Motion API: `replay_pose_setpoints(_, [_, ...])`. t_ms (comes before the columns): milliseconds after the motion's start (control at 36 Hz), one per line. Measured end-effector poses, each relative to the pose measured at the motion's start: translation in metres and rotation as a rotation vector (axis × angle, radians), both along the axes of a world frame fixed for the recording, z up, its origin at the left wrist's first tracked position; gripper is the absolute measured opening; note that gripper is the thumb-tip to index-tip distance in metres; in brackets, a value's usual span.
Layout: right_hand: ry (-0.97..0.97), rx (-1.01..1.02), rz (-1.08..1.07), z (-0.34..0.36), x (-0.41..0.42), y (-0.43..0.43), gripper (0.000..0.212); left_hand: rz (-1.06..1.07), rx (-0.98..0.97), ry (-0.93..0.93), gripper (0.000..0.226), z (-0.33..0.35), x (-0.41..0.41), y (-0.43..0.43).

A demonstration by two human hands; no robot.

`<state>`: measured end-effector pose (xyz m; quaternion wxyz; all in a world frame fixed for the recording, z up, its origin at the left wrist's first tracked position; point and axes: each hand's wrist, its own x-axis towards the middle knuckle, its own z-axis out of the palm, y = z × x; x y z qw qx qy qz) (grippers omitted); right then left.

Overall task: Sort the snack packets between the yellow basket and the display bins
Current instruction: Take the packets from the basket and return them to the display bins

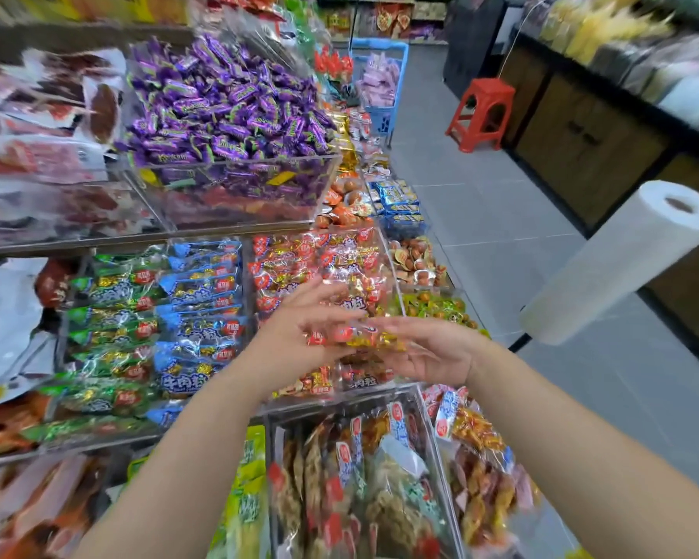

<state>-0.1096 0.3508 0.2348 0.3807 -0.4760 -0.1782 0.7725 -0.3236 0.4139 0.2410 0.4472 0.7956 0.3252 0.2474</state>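
Note:
Both hands hover over the clear display bin of red snack packets (319, 260) in the middle shelf row. My left hand (299, 328) and my right hand (428, 349) face each other with fingers mostly straight. A small bunch of red and gold packets (352, 336) sits pressed between them, just above the bin's contents. The left hand's fingers are blurred. A sliver of yellow (578, 553) shows at the bottom edge; I cannot tell whether it is the basket.
Bins of blue packets (202, 316) and green packets (114, 324) lie to the left, a purple candy bin (227, 115) above. Taller snack bags (360, 478) stand in front. A white paper roll (622, 260) juts in at right. A red stool (481, 115) and a blue trolley (380, 86) stand in the aisle.

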Motion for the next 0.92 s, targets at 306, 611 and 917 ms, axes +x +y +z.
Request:
replay_pose_setpoints(306, [-0.570,0.058,-0.528,-0.024,-0.007,-0.004,0.026,-0.009,0.314,0.954,0.120,-0.075,0.001,0.023])
replay_pose_setpoints(611, [-1.580,0.369,0.036,-0.068,-0.010,-0.002,0.105,0.139,0.495,1.088,0.120,-0.083,0.006,0.015])
replay_pose_setpoints(917, [-1.870,0.610,0.697,-0.048,-0.021,0.038,0.077,0.026,0.470,1.142,0.133,-0.076,0.005,0.036])
